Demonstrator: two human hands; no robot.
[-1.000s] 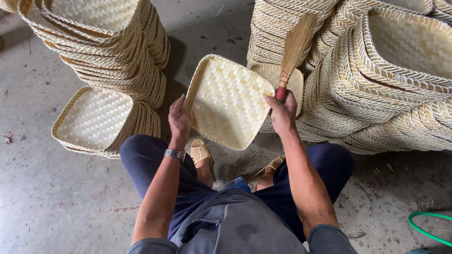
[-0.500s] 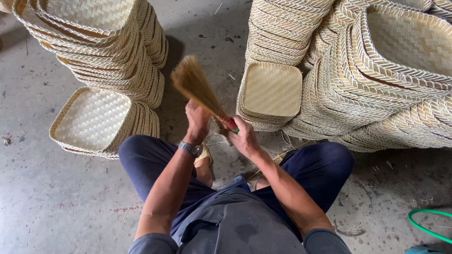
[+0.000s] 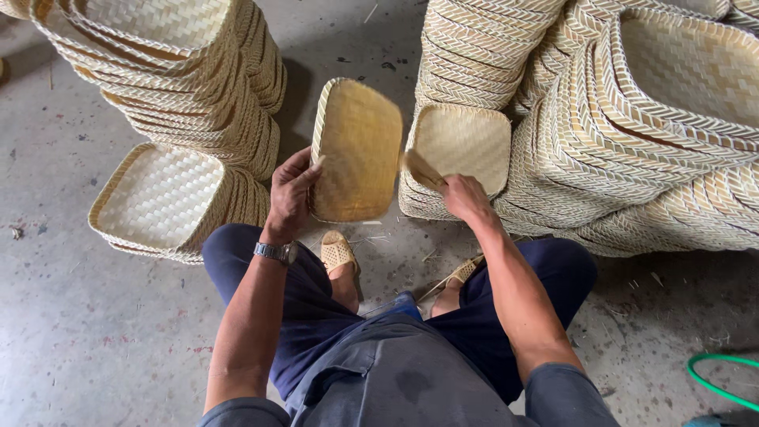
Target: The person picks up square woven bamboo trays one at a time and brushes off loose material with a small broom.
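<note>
My left hand [image 3: 291, 196] grips the left rim of a woven bamboo tray [image 3: 360, 150], held upright on edge in front of my knees, its darker underside facing me. My right hand [image 3: 466, 198] holds a small straw hand brush [image 3: 421, 168], whose blurred bristles point left against the tray's right edge. A metal watch sits on my left wrist. I am seated low, with dark blue trousers and woven sandals below the tray.
Tall stacks of the same woven trays stand at the left [image 3: 182, 63] and right [image 3: 632, 134]. A low stack [image 3: 162, 198] lies beside my left knee and another [image 3: 466, 142] behind the brush. A green hose [image 3: 715, 383] curls on the concrete floor at lower right.
A second ago I held a tray face up with the brush raised; then both hands held only the brush. Now my left hand holds a tray on edge, underside toward me, the brush at it.
</note>
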